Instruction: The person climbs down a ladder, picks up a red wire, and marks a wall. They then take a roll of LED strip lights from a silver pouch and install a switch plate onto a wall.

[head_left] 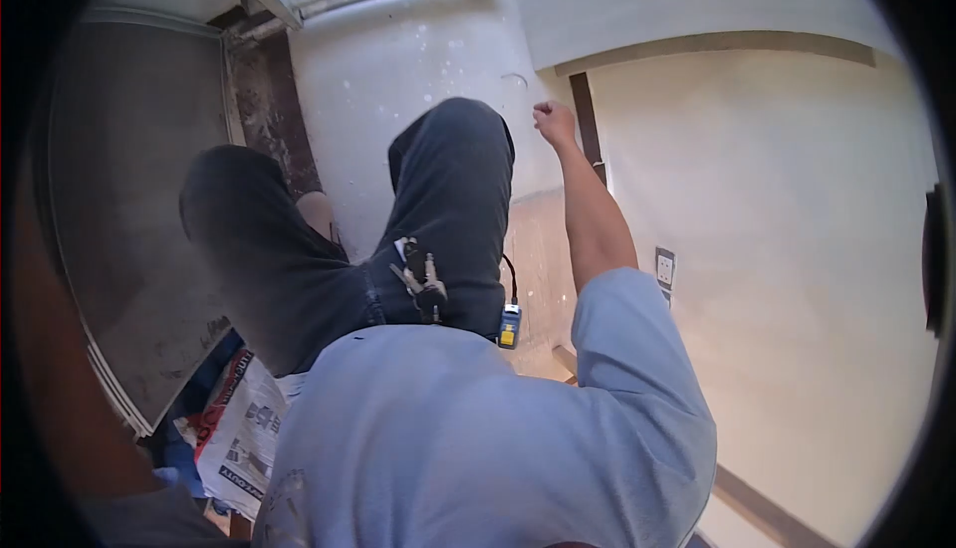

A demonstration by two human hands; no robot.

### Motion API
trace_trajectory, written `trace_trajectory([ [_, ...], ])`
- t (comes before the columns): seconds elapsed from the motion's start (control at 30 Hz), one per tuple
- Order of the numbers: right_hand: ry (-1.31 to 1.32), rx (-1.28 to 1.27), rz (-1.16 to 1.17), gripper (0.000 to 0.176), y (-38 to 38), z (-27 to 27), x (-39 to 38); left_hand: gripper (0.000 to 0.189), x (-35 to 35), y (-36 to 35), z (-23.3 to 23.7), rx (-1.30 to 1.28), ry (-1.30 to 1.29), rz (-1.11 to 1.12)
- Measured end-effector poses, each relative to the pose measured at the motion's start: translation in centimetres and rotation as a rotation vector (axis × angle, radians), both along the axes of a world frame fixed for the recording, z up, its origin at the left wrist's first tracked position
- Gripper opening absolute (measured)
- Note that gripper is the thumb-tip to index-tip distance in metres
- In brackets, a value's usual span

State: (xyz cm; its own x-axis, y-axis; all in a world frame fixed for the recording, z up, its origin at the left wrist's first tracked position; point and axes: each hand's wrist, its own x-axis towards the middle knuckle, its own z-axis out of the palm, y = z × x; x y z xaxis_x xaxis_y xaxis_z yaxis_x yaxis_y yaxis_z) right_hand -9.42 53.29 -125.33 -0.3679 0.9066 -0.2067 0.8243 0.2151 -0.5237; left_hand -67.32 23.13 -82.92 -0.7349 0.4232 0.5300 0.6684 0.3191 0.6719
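I look down my own body: a light blue shirt (448, 438) and dark trousers (438, 210) with both knees bent up in front of me. My right hand (555, 122) reaches forward, closed in a fist against the pale wall, right next to a dark brown vertical strip (588, 125). Nothing shows in the fist. My left hand is out of sight; a small patch of skin (319, 212) shows between the thighs, and I cannot tell what it is.
A bunch of keys (423, 281) and a small blue and yellow device (510, 326) hang at my waist. The wall on the right carries a socket (664, 267). Crumpled newspaper (244, 429) lies at lower left beside a dark grey panel (139, 219).
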Motion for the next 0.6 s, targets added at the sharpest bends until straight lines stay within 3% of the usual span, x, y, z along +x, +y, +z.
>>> trace_trajectory([
  [0.07,-0.006,0.057,0.044,0.022,1.1,-3.0,-0.4,0.023,-0.6,-0.9,-1.7,-0.029,-0.039,0.034],
  [0.23,-0.046,0.075,0.028,0.022,3.4,-4.5,-3.3,0.023,-2.3,-3.8,-3.2,-0.068,-0.106,0.127],
  [0.6,-0.119,0.112,0.135,0.041,8.0,-9.3,-4.9,0.024,-4.6,-9.2,-2.3,-0.054,-0.203,0.254],
])
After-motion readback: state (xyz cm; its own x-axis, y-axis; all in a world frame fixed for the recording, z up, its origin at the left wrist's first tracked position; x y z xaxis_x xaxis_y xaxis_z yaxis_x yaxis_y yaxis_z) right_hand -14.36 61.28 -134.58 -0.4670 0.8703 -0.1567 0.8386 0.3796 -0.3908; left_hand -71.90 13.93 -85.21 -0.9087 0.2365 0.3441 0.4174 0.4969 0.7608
